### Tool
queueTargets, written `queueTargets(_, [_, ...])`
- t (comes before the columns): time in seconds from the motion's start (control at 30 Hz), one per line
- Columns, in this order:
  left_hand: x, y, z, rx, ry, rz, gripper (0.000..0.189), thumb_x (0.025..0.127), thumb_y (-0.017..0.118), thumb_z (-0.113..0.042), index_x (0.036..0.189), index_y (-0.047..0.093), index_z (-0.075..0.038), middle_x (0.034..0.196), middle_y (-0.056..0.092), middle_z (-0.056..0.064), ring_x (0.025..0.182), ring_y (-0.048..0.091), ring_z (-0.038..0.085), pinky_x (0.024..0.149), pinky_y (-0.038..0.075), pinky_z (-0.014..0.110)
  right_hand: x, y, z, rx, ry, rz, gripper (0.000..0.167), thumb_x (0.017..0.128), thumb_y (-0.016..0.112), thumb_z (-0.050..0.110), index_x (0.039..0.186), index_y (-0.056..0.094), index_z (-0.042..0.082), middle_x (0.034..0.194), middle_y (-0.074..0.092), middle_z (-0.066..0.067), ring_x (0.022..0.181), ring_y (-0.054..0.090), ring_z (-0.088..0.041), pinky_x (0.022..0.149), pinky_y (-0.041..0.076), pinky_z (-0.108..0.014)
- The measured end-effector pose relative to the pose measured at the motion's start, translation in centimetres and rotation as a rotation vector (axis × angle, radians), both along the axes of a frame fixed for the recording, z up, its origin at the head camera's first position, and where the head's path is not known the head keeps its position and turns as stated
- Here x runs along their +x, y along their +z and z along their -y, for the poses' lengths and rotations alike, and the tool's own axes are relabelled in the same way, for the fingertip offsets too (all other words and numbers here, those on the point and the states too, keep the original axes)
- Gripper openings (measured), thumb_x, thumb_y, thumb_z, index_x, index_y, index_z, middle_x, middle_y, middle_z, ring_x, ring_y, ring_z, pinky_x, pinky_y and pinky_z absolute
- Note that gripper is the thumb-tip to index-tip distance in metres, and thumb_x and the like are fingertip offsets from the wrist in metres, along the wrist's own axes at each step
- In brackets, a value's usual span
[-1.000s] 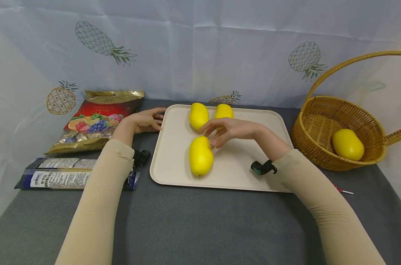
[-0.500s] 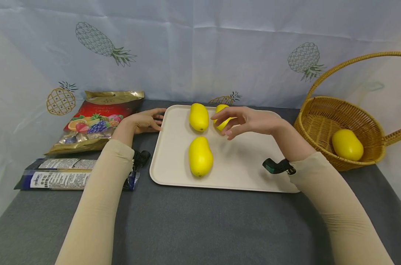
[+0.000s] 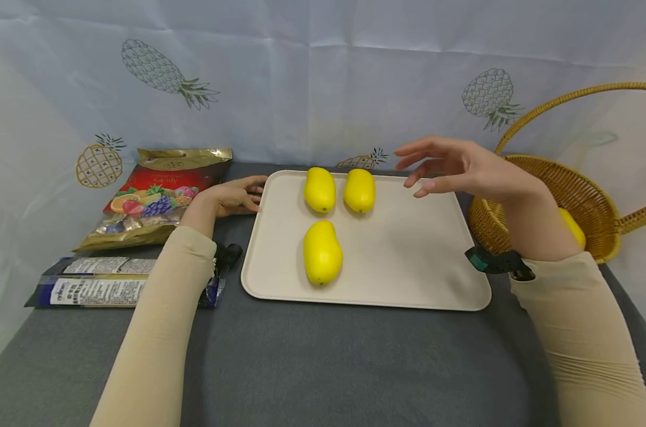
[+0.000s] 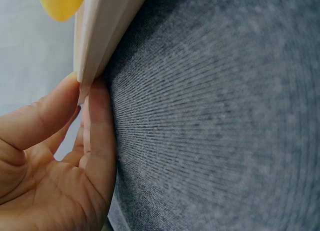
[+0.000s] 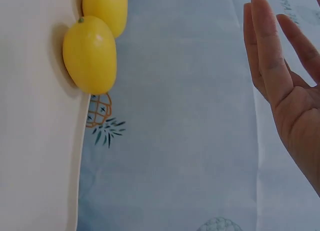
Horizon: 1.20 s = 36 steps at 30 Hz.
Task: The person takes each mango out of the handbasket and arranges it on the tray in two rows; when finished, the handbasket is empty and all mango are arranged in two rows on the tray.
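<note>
My left hand [image 3: 231, 196] pinches the left rim of the cream tray [image 3: 408, 267]. In the left wrist view its thumb [image 4: 47, 118] lies on the rim and the fingers go under the edge. On the tray lie three yellow mangoes: one at the back left [image 3: 320, 190], a second beside it [image 3: 360, 191] and one nearer the front [image 3: 323, 253]. Raised over the tray's back right corner, my right hand [image 3: 467, 169] is empty, its fingers spread and relaxed. That hand and wrist overlap the wicker basket [image 3: 605, 207] and partly hide a mango [image 3: 572, 226] in it.
Left of the tray lie a red and gold candy bag [image 3: 157, 193] and, before it, a long blue and clear packet [image 3: 99, 289]. The basket's tall handle [image 3: 573, 95] arches up at the right. Behind the grey table [image 3: 355, 362] hangs a pineapple-print cloth [image 3: 301, 89].
My right hand has lifted away from the front mango and moved right and up toward the basket, uncovering the back right mango. The left hand has stayed at the tray rim.
</note>
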State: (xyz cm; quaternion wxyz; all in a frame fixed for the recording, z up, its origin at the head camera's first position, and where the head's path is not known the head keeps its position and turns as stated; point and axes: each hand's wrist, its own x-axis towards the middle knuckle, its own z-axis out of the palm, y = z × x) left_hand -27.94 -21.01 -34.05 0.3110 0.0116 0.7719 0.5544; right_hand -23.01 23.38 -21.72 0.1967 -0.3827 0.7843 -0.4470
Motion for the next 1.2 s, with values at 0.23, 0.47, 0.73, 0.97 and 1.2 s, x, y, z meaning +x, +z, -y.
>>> queueTargets(0.23, [-0.1,0.1,0.2,0.004,-0.013,-0.002,0.087,0.095,0.054,0.009,0.161,0.006,-0.020,0.160,0.017,0.019,0.145,0.034,0.033,0.101,0.051,0.027,0.0,1.4,-4.5,-0.231,-0.015,0.005,0.059,0.090,0.047,-0.022,0.146,0.040,-0.006,0.144,0.051,-0.011,0.112,0.064,-0.019,0.089,0.057,-0.026])
queueTargets(0.47, [-0.1,0.1,0.3,0.008,-0.015,-0.004,0.086,0.095,0.053,0.009,0.161,0.006,-0.020,0.159,0.017,0.019,0.145,0.034,0.033,0.095,0.053,0.023,-0.5,2.0,-9.4,-0.299,-0.132,0.006,0.057,0.090,0.042,-0.023,0.145,0.039,-0.009,0.133,0.061,-0.012,0.109,0.066,-0.018,0.087,0.057,-0.022])
queueTargets(0.73, [-0.1,-0.1,0.3,0.012,-0.010,0.000,0.086,0.094,0.054,0.009,0.161,0.007,-0.020,0.159,0.018,0.018,0.139,0.039,0.029,0.087,0.053,0.018,-1.7,1.4,-14.2,-0.025,-0.334,-0.193,0.053,0.094,0.045,-0.016,0.145,0.043,-0.002,0.123,0.062,0.000,0.103,0.066,-0.003,0.080,0.055,-0.012])
queueTargets(0.97, [-0.1,-0.2,0.3,0.017,-0.010,0.004,0.087,0.094,0.054,0.009,0.161,0.007,-0.020,0.159,0.017,0.018,0.138,0.038,0.029,0.085,0.053,0.018,-3.1,0.0,-17.3,0.117,-0.403,-0.174,0.052,0.098,0.046,-0.007,0.146,0.044,0.013,0.120,0.063,0.014,0.100,0.065,0.004,0.079,0.051,-0.007])
queueTargets(1.2, [-0.1,-0.1,0.2,0.024,-0.016,0.009,0.087,0.094,0.054,0.009,0.161,0.005,-0.020,0.160,0.016,0.018,0.141,0.036,0.030,0.086,0.053,0.018,-4.4,-1.3,-19.9,0.183,-0.499,-0.044,0.052,0.100,0.046,-0.003,0.140,0.045,0.031,0.113,0.062,0.026,0.097,0.064,0.009,0.075,0.051,-0.008])
